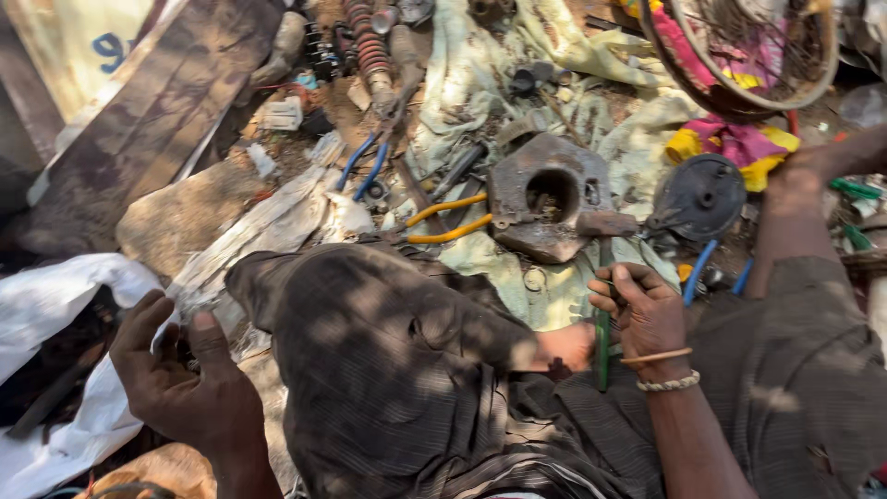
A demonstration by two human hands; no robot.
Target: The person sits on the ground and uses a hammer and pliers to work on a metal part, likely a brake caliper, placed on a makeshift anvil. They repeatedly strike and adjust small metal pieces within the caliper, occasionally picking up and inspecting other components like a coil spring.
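Note:
My right hand (pixel 647 314) is closed around the green handle of a hammer (pixel 602 277). The hammer's rusty head rests on the edge of a rusty metal block (pixel 517 189) with a round hole in its middle. My left hand (pixel 185 383) is low at the left, fingers curled beside a white sack (pixel 55 296). Whether it pinches something small is hidden in shadow. My knee in dark striped cloth (pixel 388 351) fills the middle between the two hands.
Yellow-handled pliers (pixel 448 222) lie left of the block, blue-handled pliers (pixel 362 166) further back. A dark round metal disc (pixel 699 196) sits right of the hammer head. A spoked wheel rim (pixel 748 46), a red coil spring (pixel 370 46), wooden boards (pixel 166 102) and dirty cloth surround the spot.

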